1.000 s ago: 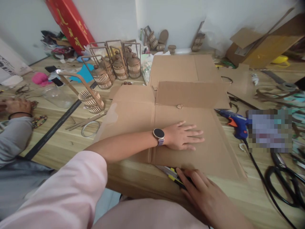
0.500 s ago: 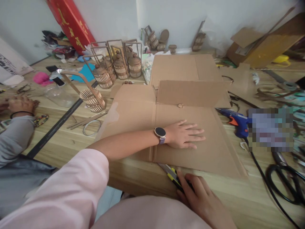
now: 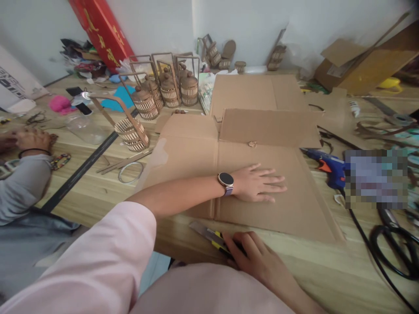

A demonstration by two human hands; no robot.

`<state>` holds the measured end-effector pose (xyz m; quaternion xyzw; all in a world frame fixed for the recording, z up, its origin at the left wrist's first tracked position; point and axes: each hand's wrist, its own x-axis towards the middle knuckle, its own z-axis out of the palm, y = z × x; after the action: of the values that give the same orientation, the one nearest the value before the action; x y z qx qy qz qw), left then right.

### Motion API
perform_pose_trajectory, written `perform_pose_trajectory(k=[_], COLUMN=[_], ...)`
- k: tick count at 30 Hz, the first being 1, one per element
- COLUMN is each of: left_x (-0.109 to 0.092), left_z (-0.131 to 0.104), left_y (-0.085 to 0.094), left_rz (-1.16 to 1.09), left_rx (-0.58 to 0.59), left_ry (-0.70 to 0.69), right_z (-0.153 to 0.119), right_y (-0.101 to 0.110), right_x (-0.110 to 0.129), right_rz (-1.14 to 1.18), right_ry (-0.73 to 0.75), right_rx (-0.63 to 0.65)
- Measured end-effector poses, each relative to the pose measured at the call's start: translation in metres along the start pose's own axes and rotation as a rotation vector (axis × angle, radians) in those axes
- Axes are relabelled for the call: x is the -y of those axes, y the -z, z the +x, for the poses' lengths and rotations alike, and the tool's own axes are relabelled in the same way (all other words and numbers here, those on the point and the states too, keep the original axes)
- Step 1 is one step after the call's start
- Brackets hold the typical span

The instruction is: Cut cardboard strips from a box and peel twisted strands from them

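Observation:
Spread flat with its fingers apart, my left hand presses on an unfolded cardboard sheet. A watch is on that wrist. Below the sheet's near edge, my right hand is closed round a yellow and black utility knife. The knife's blade is out and points left, apart from the cardboard. Part of the handle is hidden under my fingers.
A blue glue gun and black-handled scissors lie to the right. Several small woven baskets stand at the back left. Another person's hand rests at the far left, near a clear jar.
My right hand has moved left with the utility knife, so the blade is now clear of the cardboard's edge. The left hand stays flat on the sheet; the view has shifted slightly.

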<state>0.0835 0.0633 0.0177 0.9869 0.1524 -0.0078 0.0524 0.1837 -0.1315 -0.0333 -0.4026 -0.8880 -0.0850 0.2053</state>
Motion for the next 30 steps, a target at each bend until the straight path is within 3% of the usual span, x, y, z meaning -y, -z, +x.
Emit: perform_pose_trajectory(k=[4, 9, 11, 14, 16, 19, 21, 23, 26, 30], left_x=[0.0, -0.002, -0.006, -0.015, -0.022, -0.029, -0.03, -0.028, -0.026, -0.028], left_z=[0.0, -0.008, -0.023, -0.067, -0.105, -0.153, -0.17, -0.175, -0.173, -0.17], left_y=[0.004, 0.024, 0.037, 0.055, 0.061, 0.055, 0.044, 0.033, 0.026, 0.032], left_rz=[-0.03, -0.094, -0.118, -0.123, -0.116, -0.084, -0.078, -0.097, -0.075, -0.038], left_rx=[0.031, 0.071, 0.053, 0.049, 0.074, 0.183, 0.246, 0.263, 0.274, 0.274], left_ry=[-0.014, 0.049, 0.086, 0.11, 0.155, 0.34, 0.451, 0.486, 0.475, 0.435], right_z=[0.003, 0.003, 0.003, -0.009, -0.027, -0.056, -0.064, -0.061, -0.042, -0.024], right_y=[0.0, 0.017, 0.028, 0.048, 0.061, 0.077, 0.081, 0.083, 0.086, 0.102], right_x=[-0.001, -0.01, -0.015, -0.032, -0.052, -0.091, -0.114, -0.129, -0.139, -0.148], right_rz=[0.027, 0.031, 0.042, 0.077, 0.074, 0.002, 0.043, 0.18, 0.333, 0.55], right_ry=[0.02, 0.056, 0.071, 0.069, -0.08, -0.538, -0.876, -1.118, -1.253, -1.253], right_rx=[-0.001, 0.025, 0.038, 0.083, 0.08, 0.006, 0.031, 0.107, 0.121, 0.105])
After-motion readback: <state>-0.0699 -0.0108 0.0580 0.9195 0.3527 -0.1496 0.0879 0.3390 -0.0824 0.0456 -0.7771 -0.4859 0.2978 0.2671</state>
